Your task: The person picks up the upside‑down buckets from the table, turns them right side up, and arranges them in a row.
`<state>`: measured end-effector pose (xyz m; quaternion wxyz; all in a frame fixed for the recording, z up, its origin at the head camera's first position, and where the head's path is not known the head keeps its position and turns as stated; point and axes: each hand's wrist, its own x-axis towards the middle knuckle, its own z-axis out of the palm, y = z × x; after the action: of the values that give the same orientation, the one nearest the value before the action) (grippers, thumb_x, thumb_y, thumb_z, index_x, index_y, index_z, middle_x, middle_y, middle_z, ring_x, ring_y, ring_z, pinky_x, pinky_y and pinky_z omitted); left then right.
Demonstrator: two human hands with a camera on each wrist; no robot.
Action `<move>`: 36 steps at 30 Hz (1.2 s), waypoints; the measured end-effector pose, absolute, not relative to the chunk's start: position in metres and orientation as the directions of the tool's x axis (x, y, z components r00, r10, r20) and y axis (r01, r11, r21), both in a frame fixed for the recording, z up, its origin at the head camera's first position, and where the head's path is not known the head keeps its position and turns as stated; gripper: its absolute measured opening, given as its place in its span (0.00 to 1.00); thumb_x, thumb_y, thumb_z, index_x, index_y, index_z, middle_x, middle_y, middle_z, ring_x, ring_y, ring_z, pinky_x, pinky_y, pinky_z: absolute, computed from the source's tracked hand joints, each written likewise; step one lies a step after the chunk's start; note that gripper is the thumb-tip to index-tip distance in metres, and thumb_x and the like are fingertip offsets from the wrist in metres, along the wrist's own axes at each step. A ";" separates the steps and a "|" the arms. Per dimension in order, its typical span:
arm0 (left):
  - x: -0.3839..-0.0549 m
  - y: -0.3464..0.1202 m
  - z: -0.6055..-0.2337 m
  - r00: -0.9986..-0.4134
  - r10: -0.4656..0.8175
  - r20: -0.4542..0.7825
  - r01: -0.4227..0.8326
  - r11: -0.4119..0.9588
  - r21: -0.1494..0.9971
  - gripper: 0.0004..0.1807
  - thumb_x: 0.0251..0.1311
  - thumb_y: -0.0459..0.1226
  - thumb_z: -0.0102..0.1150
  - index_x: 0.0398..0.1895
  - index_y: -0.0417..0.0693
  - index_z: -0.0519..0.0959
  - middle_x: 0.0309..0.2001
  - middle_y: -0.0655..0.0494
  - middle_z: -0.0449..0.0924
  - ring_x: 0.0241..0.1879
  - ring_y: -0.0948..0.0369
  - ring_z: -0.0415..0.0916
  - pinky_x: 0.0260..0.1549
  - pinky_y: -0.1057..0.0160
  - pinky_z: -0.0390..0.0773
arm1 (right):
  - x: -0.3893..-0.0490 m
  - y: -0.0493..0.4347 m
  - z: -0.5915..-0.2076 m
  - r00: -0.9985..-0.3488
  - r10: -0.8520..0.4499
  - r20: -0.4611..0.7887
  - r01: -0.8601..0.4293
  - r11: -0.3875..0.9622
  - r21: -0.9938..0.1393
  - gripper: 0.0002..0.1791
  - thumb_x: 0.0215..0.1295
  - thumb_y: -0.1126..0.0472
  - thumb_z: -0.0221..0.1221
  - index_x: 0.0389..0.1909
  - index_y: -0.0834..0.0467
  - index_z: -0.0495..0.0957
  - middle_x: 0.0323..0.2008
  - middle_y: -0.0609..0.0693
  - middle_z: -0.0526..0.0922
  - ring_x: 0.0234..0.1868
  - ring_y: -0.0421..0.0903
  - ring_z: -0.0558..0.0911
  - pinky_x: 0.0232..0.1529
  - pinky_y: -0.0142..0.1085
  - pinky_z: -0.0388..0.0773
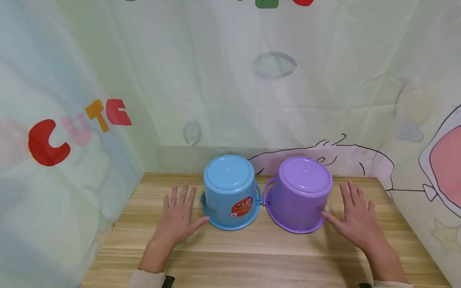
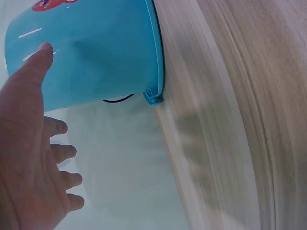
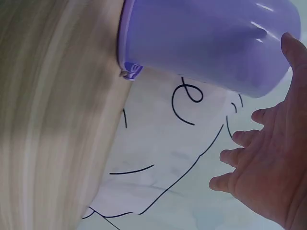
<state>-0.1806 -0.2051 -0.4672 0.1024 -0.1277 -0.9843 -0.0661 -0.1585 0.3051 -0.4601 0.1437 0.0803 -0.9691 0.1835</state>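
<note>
A blue bucket [image 1: 227, 200] stands upside down on the wooden table, its base up and a red oval sticker on its side. Beside it on the right is a purple bucket [image 1: 299, 208], also inverted. Their handles meet between them. My left hand [image 1: 180, 219] is spread to the left of the blue bucket [image 2: 96, 52], thumb pointing toward its wall. To the right of the purple bucket [image 3: 201, 38] my right hand [image 1: 357, 222] is held with fingers extended, its thumb overlapping the bucket's edge in the head view. Neither hand grips anything.
The wooden table [image 1: 230, 268] ends at a pale printed curtain [image 1: 223, 80] behind the buckets. More curtain hangs along the left and right sides, with coloured letters [image 1: 48, 142] on the left and a pink balloon print [image 1: 446, 168] on the right.
</note>
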 end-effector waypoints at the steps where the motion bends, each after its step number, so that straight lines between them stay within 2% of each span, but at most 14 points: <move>1: -0.180 -0.205 -0.467 -0.945 0.241 0.221 0.267 0.958 0.100 0.56 0.61 0.68 0.58 0.81 0.42 0.56 0.82 0.36 0.49 0.80 0.31 0.41 0.72 0.25 0.51 | -0.158 0.304 -0.459 -0.943 -0.106 0.315 -0.214 0.919 -0.331 0.59 0.66 0.35 0.62 0.84 0.59 0.40 0.82 0.69 0.40 0.80 0.75 0.40 0.66 0.83 0.37; 8: -0.177 -0.206 -0.462 -0.931 0.266 0.248 0.291 0.954 0.068 0.56 0.60 0.68 0.60 0.80 0.41 0.59 0.81 0.36 0.52 0.79 0.31 0.45 0.71 0.25 0.54 | -0.156 0.298 -0.448 -0.928 -0.120 0.353 -0.242 0.913 -0.327 0.60 0.65 0.36 0.63 0.84 0.57 0.39 0.83 0.65 0.38 0.80 0.74 0.42 0.68 0.81 0.36; 14: -0.175 -0.205 -0.460 -0.926 0.277 0.255 0.300 0.953 0.053 0.57 0.58 0.67 0.62 0.80 0.41 0.58 0.81 0.37 0.51 0.79 0.31 0.44 0.71 0.26 0.54 | -0.154 0.292 -0.440 -0.910 -0.138 0.390 -0.274 0.908 -0.318 0.61 0.64 0.37 0.65 0.84 0.53 0.38 0.83 0.64 0.41 0.81 0.71 0.42 0.70 0.79 0.38; 18: -0.173 -0.205 -0.460 -0.927 0.289 0.240 0.305 0.952 0.036 0.57 0.58 0.69 0.61 0.81 0.42 0.57 0.82 0.38 0.50 0.80 0.32 0.44 0.72 0.27 0.54 | -0.153 0.285 -0.435 -0.885 -0.164 0.435 -0.316 0.898 -0.305 0.61 0.62 0.38 0.67 0.84 0.53 0.40 0.82 0.65 0.45 0.82 0.67 0.43 0.74 0.75 0.37; 23: -0.170 -0.206 -0.459 -0.918 0.312 0.246 0.324 0.946 0.010 0.57 0.58 0.70 0.60 0.81 0.42 0.58 0.82 0.38 0.50 0.79 0.32 0.45 0.73 0.28 0.54 | -0.152 0.273 -0.428 -0.833 -0.216 0.509 -0.394 0.878 -0.272 0.60 0.59 0.37 0.68 0.84 0.54 0.46 0.81 0.67 0.50 0.81 0.68 0.48 0.76 0.72 0.42; 27: -0.170 -0.206 -0.459 -0.905 0.334 0.265 0.345 0.938 -0.004 0.56 0.58 0.69 0.61 0.80 0.43 0.59 0.81 0.38 0.51 0.79 0.33 0.47 0.73 0.29 0.56 | -0.153 0.265 -0.426 -0.788 -0.257 0.560 -0.451 0.860 -0.240 0.58 0.62 0.32 0.64 0.82 0.57 0.51 0.80 0.67 0.53 0.82 0.66 0.50 0.77 0.69 0.44; 32: -0.169 -0.208 -0.459 -0.882 0.377 0.282 0.388 0.921 -0.015 0.55 0.58 0.68 0.63 0.80 0.44 0.61 0.81 0.38 0.53 0.79 0.34 0.48 0.73 0.30 0.55 | -0.153 0.254 -0.426 -0.742 -0.293 0.603 -0.498 0.843 -0.204 0.56 0.65 0.23 0.52 0.81 0.59 0.55 0.79 0.66 0.56 0.82 0.63 0.51 0.80 0.64 0.43; 36: -0.169 -0.210 -0.461 -0.861 0.413 0.295 0.421 0.906 -0.039 0.54 0.58 0.67 0.63 0.79 0.45 0.62 0.79 0.38 0.57 0.79 0.36 0.51 0.73 0.31 0.58 | -0.154 0.244 -0.425 -0.688 -0.324 0.649 -0.545 0.822 -0.166 0.56 0.66 0.20 0.45 0.80 0.60 0.58 0.80 0.63 0.57 0.82 0.60 0.53 0.82 0.58 0.41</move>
<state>-0.1689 -0.2104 -0.4605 0.1501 -0.2164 -0.9646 -0.0133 -0.1536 0.2444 -0.4254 0.3131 0.2411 -0.9016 0.1760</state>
